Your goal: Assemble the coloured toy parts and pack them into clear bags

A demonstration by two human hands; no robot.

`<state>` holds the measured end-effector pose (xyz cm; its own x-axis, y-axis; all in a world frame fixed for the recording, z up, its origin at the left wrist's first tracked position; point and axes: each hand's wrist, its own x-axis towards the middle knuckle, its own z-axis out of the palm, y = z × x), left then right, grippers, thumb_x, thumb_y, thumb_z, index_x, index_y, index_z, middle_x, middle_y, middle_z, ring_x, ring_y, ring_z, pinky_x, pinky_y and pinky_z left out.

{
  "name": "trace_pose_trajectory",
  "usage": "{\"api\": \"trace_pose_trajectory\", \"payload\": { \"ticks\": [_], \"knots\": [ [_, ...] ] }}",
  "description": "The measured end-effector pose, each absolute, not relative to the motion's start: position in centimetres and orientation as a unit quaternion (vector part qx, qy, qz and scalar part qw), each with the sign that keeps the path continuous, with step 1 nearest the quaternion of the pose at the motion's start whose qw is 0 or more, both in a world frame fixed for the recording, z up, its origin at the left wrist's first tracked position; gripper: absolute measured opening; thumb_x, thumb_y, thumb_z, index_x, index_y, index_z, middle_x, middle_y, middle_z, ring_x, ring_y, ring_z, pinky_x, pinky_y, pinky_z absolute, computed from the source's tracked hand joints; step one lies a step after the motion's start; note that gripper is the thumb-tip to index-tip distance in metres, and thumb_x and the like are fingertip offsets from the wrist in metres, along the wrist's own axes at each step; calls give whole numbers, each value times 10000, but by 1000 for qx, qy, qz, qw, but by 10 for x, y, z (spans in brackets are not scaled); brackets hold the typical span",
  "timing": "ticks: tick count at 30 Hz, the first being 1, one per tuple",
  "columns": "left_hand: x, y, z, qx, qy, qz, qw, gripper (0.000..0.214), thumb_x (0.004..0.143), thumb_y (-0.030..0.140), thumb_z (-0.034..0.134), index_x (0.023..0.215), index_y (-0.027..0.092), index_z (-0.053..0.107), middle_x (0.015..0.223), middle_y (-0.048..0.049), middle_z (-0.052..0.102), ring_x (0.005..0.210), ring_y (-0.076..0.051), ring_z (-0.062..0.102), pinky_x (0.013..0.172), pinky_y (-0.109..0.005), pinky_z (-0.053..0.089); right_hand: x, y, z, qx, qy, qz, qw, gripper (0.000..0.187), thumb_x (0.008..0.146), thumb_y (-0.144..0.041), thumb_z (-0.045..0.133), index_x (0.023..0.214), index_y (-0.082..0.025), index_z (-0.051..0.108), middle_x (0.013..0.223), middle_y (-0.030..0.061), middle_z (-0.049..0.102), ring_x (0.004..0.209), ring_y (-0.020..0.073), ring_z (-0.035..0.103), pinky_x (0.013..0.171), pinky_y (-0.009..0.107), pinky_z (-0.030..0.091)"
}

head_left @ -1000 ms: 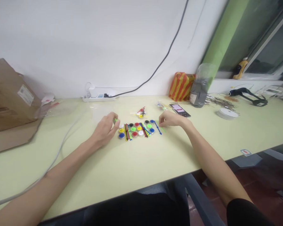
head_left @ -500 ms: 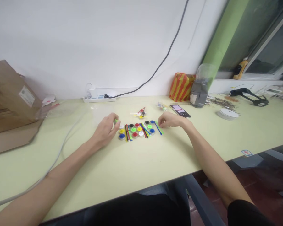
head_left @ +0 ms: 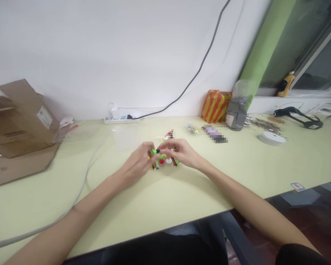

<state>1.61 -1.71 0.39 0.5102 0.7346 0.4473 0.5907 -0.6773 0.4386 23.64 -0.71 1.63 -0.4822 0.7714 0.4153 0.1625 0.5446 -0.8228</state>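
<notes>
My left hand [head_left: 139, 163] and my right hand [head_left: 182, 152] meet over a cluster of small coloured plastic discs and thin sticks [head_left: 164, 162] on the pale yellow-green table [head_left: 165, 198]. Fingertips of both hands pinch a small bright green piece [head_left: 155, 151] between them, just above the cluster. Most of the discs and sticks are hidden under my hands; a red disc and a white one show below my fingers. A few more small coloured pieces [head_left: 168, 134] lie just behind the hands.
A torn cardboard box [head_left: 19, 129] sits at the left with a grey cable [head_left: 82, 184] running past it. A white power strip [head_left: 121, 117], a striped bag [head_left: 215, 106], a dark pouch [head_left: 235, 110], a phone [head_left: 215, 134] and a tape roll [head_left: 271, 138] line the back and right.
Both hands have come together from the two sides of the cluster to its middle. They now share a pinch on the green piece. The camera view shifted slightly.
</notes>
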Motion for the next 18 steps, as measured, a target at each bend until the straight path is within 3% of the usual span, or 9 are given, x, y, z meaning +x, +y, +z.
{"api": "trace_pose_trajectory", "payload": {
  "ticks": [5,11,14,18],
  "knots": [
    [27,-30,11,878,342,303,144,199,995,394,424,1069,235,330,848,-4,615,703,-168,606,652,-300,449,227,-15,15,-287,-732,446,429,344,860,-479,687,921,-143,731,746,26,677,634,129,612,622,254,486],
    [25,-28,9,870,357,302,157,243,991,439,441,1071,240,327,819,-1,613,681,-177,613,623,-296,444,231,-13,14,-292,-728,457,420,381,742,-503,801,915,-170,735,808,44,710,711,161,646,625,261,491],
    [24,-25,6,875,360,297,129,289,977,469,478,1095,239,348,890,-22,603,754,-188,613,675,-317,458,233,-12,16,-312,-746,426,406,377,772,-517,763,897,-164,728,785,44,698,692,154,627,611,255,476],
    [17,-16,3,883,356,295,83,449,1000,435,455,1361,236,281,916,-16,571,806,-185,587,775,-338,457,261,-1,30,-360,-796,287,393,250,841,-394,686,896,-152,716,817,47,687,699,132,577,612,235,428]
  ]
}}
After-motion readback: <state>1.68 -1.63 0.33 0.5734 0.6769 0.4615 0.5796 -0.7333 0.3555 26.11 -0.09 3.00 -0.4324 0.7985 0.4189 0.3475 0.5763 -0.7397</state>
